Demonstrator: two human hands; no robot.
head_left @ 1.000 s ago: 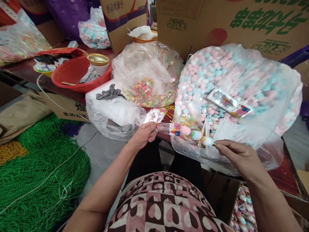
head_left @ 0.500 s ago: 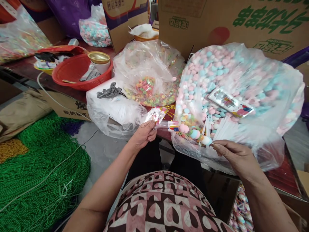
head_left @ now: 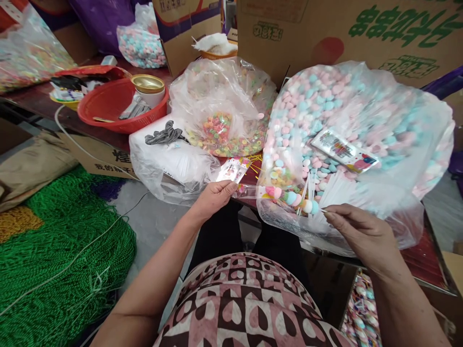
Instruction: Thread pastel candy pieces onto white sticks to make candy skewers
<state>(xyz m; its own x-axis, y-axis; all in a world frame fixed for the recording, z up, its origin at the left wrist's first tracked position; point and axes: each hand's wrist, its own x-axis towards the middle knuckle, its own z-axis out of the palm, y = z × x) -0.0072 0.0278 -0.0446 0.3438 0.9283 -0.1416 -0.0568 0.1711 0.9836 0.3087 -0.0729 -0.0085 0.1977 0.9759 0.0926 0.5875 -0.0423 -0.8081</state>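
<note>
My left hand is closed, thumb pressed against the fingers, on one end of a clear printed plastic sleeve. My right hand pinches the thin stick of a marshmallow skewer, strung with pink, white and blue marshmallows and ring-shaped candies. The skewer lies nearly level between both hands, its left end at or inside the sleeve; the clear film makes the exact overlap hard to see. Near my left fingers lie more printed sleeves. White sticks lie just beyond my right hand.
A large bag of marshmallows carries a printed packet. Beside it are a bag of candy rings, yellow ties, a white plastic bag and a red basin. Cardboard boxes stand behind; green cord lies left.
The sleeve's printed end has shifted slightly right against the skewer. My right hand has moved a little right, and my left thumb now presses flatter on the sleeve.
</note>
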